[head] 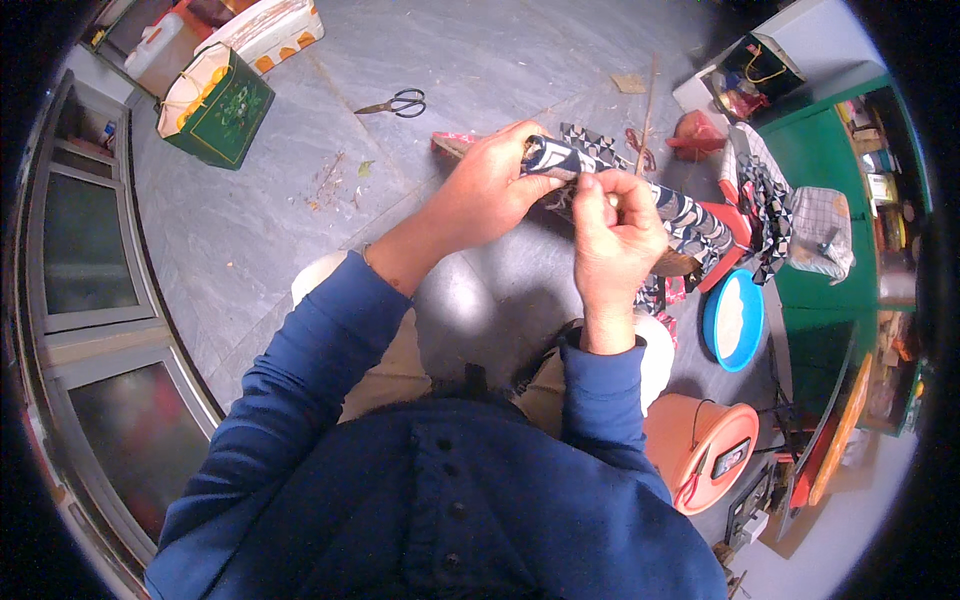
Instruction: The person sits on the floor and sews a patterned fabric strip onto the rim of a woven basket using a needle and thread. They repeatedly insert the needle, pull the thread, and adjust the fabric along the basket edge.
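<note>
My left hand is closed around the end of a pole or bar wrapped in black-and-white patterned fabric. Just right of it, my right hand has its thumb and fingers pinched together against the same wrap; a small pale bit shows between the fingers. From there the wrapped length runs down to the right, beside a red frame or stool. More patterned cloth hangs over that red piece. Part of the wrap is hidden behind my right hand.
Black-handled scissors lie on the grey floor, near plant scraps. A green paper bag holding yellow items stands at upper left. To the right are a blue basin, an orange lidded bucket with red-handled pliers and a phone, and a green cabinet.
</note>
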Demonstrator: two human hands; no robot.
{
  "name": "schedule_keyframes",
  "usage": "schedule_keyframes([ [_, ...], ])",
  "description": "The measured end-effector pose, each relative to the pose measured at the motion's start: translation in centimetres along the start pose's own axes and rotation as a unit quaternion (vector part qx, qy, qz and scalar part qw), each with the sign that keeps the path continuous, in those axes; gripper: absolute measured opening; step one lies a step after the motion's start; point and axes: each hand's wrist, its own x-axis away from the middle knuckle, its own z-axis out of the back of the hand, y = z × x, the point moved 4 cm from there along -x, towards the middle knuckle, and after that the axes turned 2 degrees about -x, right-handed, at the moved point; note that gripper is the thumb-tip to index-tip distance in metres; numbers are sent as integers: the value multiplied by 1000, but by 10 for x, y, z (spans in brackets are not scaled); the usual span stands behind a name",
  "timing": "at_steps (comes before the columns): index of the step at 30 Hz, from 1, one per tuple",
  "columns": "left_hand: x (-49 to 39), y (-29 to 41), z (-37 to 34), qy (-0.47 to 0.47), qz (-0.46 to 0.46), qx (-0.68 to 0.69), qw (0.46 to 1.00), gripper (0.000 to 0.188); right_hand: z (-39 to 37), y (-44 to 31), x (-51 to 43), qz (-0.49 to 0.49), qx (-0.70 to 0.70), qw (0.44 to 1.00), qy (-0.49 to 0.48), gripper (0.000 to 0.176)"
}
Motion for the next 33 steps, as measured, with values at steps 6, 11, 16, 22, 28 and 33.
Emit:
schedule_keyframes([
  [6, -1, -2, -2, 20, 2, 13, 1000, 12, 9, 5, -1, -11, -8, 1000, 4, 10],
  [11, -2, -5, -3, -8, 29, 35, 999, 16, 9, 13, 1, 25, 47, 998, -17, 12],
  [16, -1, -4, -2, -20, 77, 48, 996, 18, 8, 16, 0, 48, 116, 991, -40, 12],
  [22, -3, 4, -1, -3, 11, 37, 999, 25, 4, 5, 1, 104, 162, 980, -49, 12],
  [28, -2, 4, -1, -23, 7, 34, 999, 23, 4, 3, 5, -40, -53, 996, -67, 11],
  [33, -2, 3, -1, -39, 25, 37, 998, 22, 7, -2, 2, -58, -93, 993, -50, 9],
])
